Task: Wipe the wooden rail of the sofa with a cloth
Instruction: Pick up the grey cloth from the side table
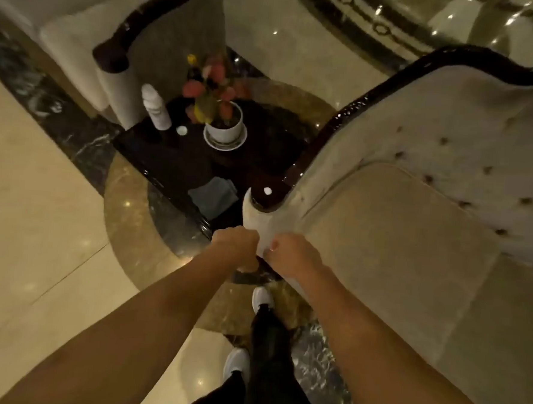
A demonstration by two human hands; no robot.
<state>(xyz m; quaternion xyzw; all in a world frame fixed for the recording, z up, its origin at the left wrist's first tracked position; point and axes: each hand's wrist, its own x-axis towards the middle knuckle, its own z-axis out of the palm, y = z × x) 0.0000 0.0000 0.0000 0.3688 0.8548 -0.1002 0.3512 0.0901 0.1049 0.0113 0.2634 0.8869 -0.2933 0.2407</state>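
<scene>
The sofa's dark glossy wooden rail (327,124) runs from a scrolled arm end (267,198) up along the cream tufted back. A folded grey-blue cloth (213,195) lies on the dark side table (167,164), just left of the arm end. My left hand (233,246) is a closed fist against the lower left of the arm's cream front panel (257,226). My right hand (293,256) has curled fingers at that panel's lower right. Neither hand touches the cloth or the rail. I see nothing held in either hand.
On the side table stand a potted plant with pink leaves (224,127), a white spray bottle (157,109) and a small white cap (181,130). A second cream sofa (81,53) with a dark rail is at the far left. My feet (262,298) stand on glossy marble floor.
</scene>
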